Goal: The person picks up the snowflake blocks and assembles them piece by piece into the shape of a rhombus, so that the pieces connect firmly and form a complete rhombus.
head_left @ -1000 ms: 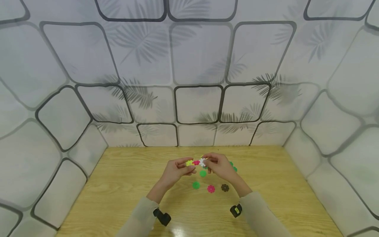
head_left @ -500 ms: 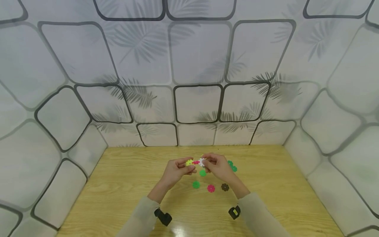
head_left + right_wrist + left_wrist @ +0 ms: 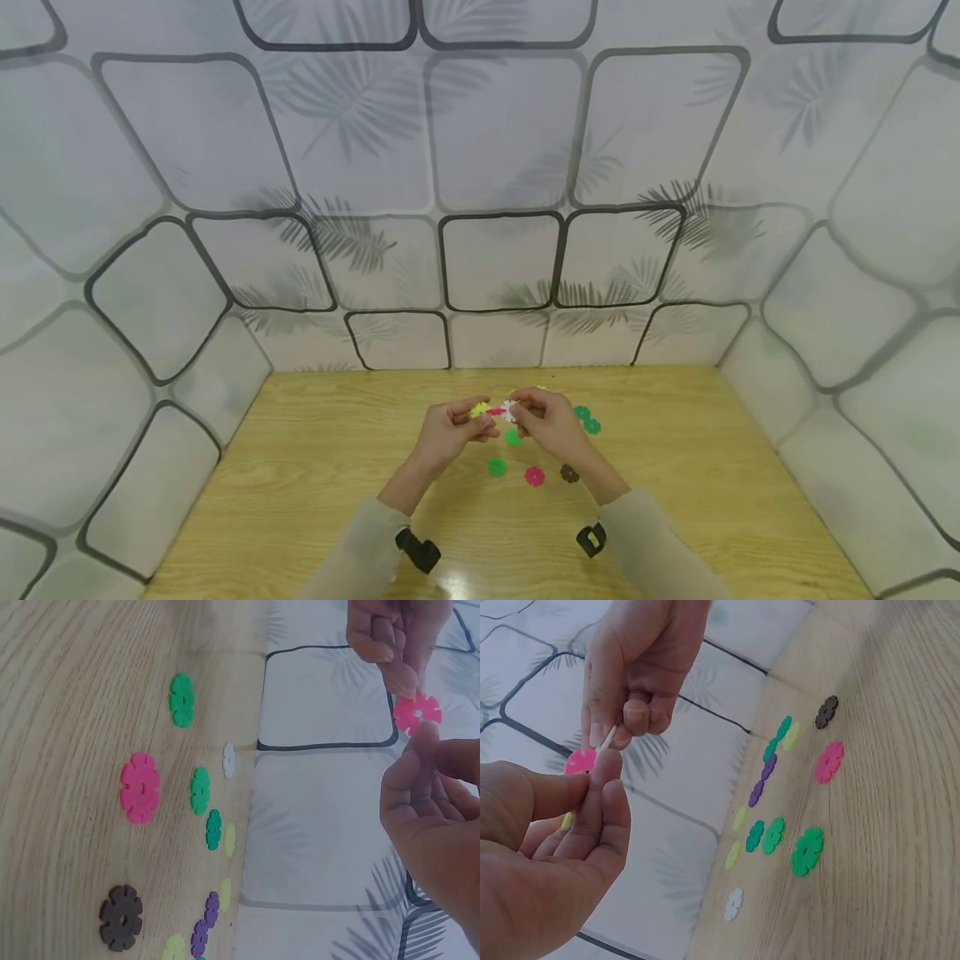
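Between thumb and fingers the left hand [image 3: 447, 433] pinches a yellow notched disc [image 3: 479, 410]. A pink disc [image 3: 495, 411] spans the gap between both hands, joined to the yellow one, seen face-on in the right wrist view [image 3: 418, 713]. At its other side the right hand [image 3: 552, 423] pinches a white disc [image 3: 509, 410], edge-on in the left wrist view [image 3: 607, 738]. Both hands are raised above the table, and the fingers cover part of the yellow and white discs.
On the wooden table [image 3: 322, 483] lie loose discs: a green one [image 3: 497, 467], a pink one [image 3: 534, 476], a brown one [image 3: 569, 473] and joined dark green ones [image 3: 587, 420]. Purple [image 3: 763, 780], yellow [image 3: 732, 856] and white discs [image 3: 733, 904] lie there too. Patterned cloth walls enclose the table.
The right hand has shifted slightly left with the white disc, and the pink disc now looks more edge-on in the head view. The left hand has barely moved.
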{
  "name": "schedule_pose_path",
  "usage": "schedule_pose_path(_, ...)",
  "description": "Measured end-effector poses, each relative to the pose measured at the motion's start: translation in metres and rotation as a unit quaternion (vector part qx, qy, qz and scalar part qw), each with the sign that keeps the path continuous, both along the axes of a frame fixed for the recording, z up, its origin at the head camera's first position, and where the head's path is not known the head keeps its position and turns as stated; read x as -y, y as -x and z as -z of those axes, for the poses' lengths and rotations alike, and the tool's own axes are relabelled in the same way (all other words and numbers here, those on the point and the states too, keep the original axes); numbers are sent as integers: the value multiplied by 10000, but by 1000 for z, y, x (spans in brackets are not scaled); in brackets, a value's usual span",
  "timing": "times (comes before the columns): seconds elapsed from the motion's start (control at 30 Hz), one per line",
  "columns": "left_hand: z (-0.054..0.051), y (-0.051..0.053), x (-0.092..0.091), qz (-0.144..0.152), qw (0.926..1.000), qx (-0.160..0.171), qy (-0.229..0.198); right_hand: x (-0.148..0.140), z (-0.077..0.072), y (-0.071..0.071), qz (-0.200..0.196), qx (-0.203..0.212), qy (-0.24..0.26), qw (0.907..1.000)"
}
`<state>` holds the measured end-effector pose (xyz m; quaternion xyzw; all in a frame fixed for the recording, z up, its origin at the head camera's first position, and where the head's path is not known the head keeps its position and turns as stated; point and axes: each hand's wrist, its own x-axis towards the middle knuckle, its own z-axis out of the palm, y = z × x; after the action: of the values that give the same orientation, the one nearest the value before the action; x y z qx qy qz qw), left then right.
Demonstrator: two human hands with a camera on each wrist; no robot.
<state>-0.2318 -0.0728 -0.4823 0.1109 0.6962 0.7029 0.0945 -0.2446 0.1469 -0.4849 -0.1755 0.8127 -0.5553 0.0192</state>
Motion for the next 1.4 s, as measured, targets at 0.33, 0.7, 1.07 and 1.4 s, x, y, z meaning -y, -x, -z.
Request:
schedule_pose_path(0.33, 5, -1, -1, 453, 9990, -8, 41, -7, -7, -3, -267, 86, 31, 9996)
schedule_pose_path(0.7, 6, 0, -4, 489, 9983, -8, 308, -8, -5, -2, -426, 286, 238, 9984)
schedule_pose_path(1.07, 7, -3, -6, 425, 9980, -167, 435, -4, -4, -1, -543, 429, 287, 9972)
schedule_pose_path(1.4, 8, -2, -3, 374, 9982, -106, 453, -12, -4, -3, -206, 413, 247, 9986)
